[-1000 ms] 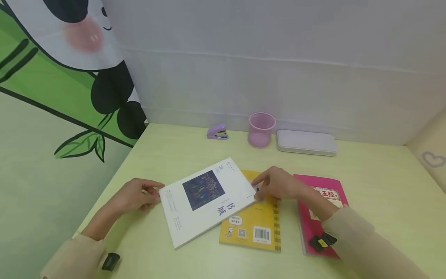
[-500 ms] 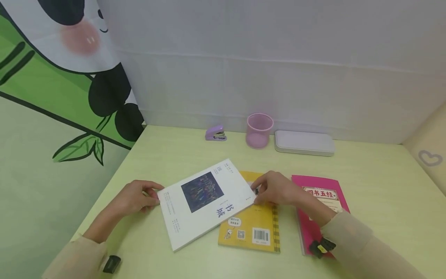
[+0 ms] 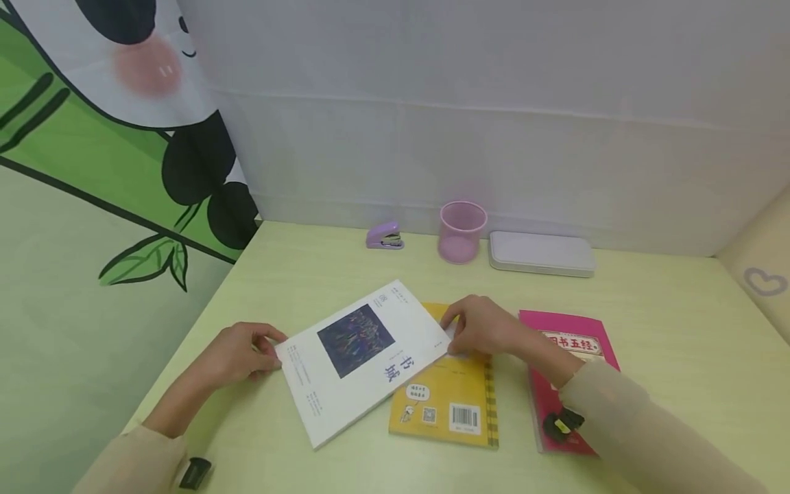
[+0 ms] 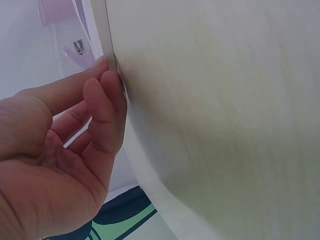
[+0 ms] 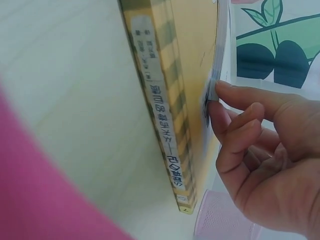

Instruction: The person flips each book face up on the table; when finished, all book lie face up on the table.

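A white book (image 3: 364, 370) with a dark picture on its cover lies slanted, its right end overlapping a yellow book (image 3: 457, 391). My left hand (image 3: 237, 357) holds the white book's left edge; the left wrist view shows its thumb and fingertips on that edge. Over the yellow book, my right hand (image 3: 484, 326) pinches the white book's right corner between thumb and finger, as the right wrist view shows up close. The upper part of the yellow book is partly hidden by the white book and my right hand.
A pink book (image 3: 568, 384) lies on the right, partly under my right forearm. Along the back of the table (image 3: 679, 343) stand a purple stapler (image 3: 385, 236), a pink mesh cup (image 3: 461, 233) and a pale flat case (image 3: 543, 254). Behind them hangs a white cloth (image 3: 432, 151).
The white book has shifted slightly to the left, its left end coming a little nearer. Both hands have moved slightly with it. The other things lie where they were.
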`<action>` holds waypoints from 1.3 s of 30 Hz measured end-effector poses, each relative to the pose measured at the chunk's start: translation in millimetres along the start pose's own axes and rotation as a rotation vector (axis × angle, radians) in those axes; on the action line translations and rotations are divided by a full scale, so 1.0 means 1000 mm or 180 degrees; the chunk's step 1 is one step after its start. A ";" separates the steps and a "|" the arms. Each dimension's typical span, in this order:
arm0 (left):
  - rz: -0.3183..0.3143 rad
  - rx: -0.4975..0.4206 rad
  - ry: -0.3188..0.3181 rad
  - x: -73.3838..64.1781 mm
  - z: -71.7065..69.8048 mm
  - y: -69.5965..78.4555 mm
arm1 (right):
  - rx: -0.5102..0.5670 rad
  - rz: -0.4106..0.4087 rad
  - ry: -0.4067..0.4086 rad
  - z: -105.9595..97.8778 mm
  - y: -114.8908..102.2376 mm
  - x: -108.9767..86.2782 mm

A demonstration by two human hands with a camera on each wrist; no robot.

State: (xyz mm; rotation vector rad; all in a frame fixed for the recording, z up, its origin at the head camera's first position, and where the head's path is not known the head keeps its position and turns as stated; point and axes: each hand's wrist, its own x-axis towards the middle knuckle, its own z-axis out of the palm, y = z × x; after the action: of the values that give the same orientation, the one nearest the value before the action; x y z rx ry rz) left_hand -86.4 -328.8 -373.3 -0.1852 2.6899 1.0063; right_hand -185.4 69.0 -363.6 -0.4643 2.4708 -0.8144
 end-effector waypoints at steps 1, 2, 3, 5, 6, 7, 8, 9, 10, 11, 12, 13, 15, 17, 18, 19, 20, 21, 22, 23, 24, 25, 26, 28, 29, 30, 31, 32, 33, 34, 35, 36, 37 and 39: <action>-0.0013 0.0021 0.0004 -0.001 0.000 0.000 | -0.0026 -0.0012 -0.0011 -0.001 -0.002 0.002; -0.0035 0.0042 0.0006 -0.002 0.000 -0.001 | -0.0071 -0.0046 -0.0021 -0.001 -0.003 0.004; -0.0061 0.0059 0.0009 -0.003 -0.001 -0.001 | -0.0120 -0.0075 -0.0024 -0.002 -0.004 0.007; -0.0114 0.0083 0.0009 -0.005 -0.001 -0.002 | -0.0194 -0.0136 -0.0042 -0.004 -0.006 0.012; -0.0117 0.0087 0.0004 -0.006 -0.001 -0.003 | -0.0220 -0.0151 -0.0059 -0.005 -0.007 0.015; -0.0139 0.0087 0.0000 -0.007 -0.001 -0.004 | -0.0250 -0.0169 -0.0069 -0.006 -0.008 0.018; -0.0142 0.0090 -0.0004 -0.008 -0.001 -0.004 | -0.0283 -0.0195 -0.0079 -0.007 -0.008 0.021; -0.0148 0.0084 -0.0005 -0.010 -0.001 -0.005 | -0.0307 -0.0216 -0.0092 -0.008 -0.008 0.024; -0.0134 0.0087 -0.0007 -0.011 0.000 -0.005 | -0.0324 -0.0241 -0.0112 -0.010 -0.008 0.027; -0.0124 0.0082 -0.0006 -0.012 0.000 -0.006 | -0.0337 -0.0271 -0.0125 -0.011 -0.008 0.030; -0.0105 0.0086 -0.0004 -0.013 0.000 -0.006 | -0.0359 -0.0321 -0.0137 -0.013 -0.007 0.033; -0.0109 0.0089 0.0003 -0.014 0.000 -0.006 | -0.0379 -0.0372 -0.0141 -0.014 -0.007 0.036; -0.0105 0.0093 0.0016 -0.016 0.000 -0.007 | -0.0412 -0.0505 -0.0155 -0.017 -0.006 0.042; -0.0104 0.0099 0.0028 -0.018 0.000 -0.007 | -0.0427 -0.0604 -0.0158 -0.019 -0.006 0.047; -0.0108 0.0110 0.0036 -0.019 0.000 -0.007 | -0.0428 -0.0636 -0.0166 -0.019 -0.006 0.050; -0.0117 0.0114 0.0041 -0.020 0.000 -0.008 | -0.0414 -0.0643 -0.0174 -0.020 -0.006 0.052; -0.0129 0.0119 0.0047 -0.021 0.001 -0.008 | -0.0412 -0.0664 -0.0183 -0.021 -0.007 0.054; -0.0123 0.0127 0.0050 -0.022 0.001 -0.008 | -0.0410 -0.0672 -0.0193 -0.021 -0.007 0.057; -0.0131 0.0132 0.0056 -0.023 0.001 -0.009 | -0.0406 -0.0658 -0.0207 -0.022 -0.009 0.059; -0.0132 0.0131 0.0054 -0.024 0.002 -0.009 | -0.0403 -0.0651 -0.0214 -0.022 -0.009 0.061; -0.0142 0.0127 0.0054 -0.026 0.002 -0.009 | -0.0394 -0.0638 -0.0224 -0.023 -0.010 0.063; -0.0149 0.0115 0.0047 -0.027 0.003 -0.009 | -0.0387 -0.0621 -0.0221 -0.023 -0.010 0.065; -0.0164 0.0109 0.0047 -0.028 0.004 -0.009 | -0.0396 -0.0628 -0.0211 -0.023 -0.010 0.068; -0.0192 0.0096 0.0035 -0.030 0.005 -0.009 | -0.0378 -0.0625 -0.0185 -0.024 -0.010 0.072; -0.0208 0.0096 0.0026 -0.031 0.005 -0.009 | -0.0361 -0.0630 -0.0164 -0.023 -0.010 0.074; -0.0231 0.0101 0.0023 -0.032 0.006 -0.008 | -0.0343 -0.0637 -0.0145 -0.024 -0.010 0.076; -0.0247 0.0107 0.0021 -0.032 0.006 -0.008 | -0.0335 -0.0656 -0.0128 -0.023 -0.011 0.079; -0.0259 0.0108 0.0020 -0.033 0.007 -0.008 | -0.0338 -0.0693 -0.0116 -0.024 -0.011 0.081; -0.0263 0.0111 0.0021 -0.033 0.008 -0.008 | -0.0331 -0.0705 -0.0106 -0.024 -0.012 0.083; -0.0264 0.0111 0.0025 -0.034 0.008 -0.009 | -0.0335 -0.0717 -0.0098 -0.024 -0.013 0.085; -0.0254 0.0113 0.0028 -0.035 0.009 -0.009 | -0.0343 -0.0725 -0.0095 -0.024 -0.014 0.086; -0.0242 0.0107 0.0031 -0.035 0.010 -0.009 | -0.0355 -0.0731 -0.0092 -0.024 -0.016 0.088; -0.0227 0.0101 0.0034 -0.036 0.010 -0.009 | -0.0370 -0.0728 -0.0092 -0.024 -0.017 0.089; -0.0212 0.0094 0.0030 -0.038 0.011 -0.009 | -0.0403 -0.0692 -0.0095 -0.024 -0.019 0.091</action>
State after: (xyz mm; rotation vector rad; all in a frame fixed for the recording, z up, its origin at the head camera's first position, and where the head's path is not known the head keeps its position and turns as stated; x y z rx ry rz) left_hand -45.7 -326.9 -376.2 -0.2725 2.6864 0.9481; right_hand -270.5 23.4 -366.3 -0.7962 2.4830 -0.7299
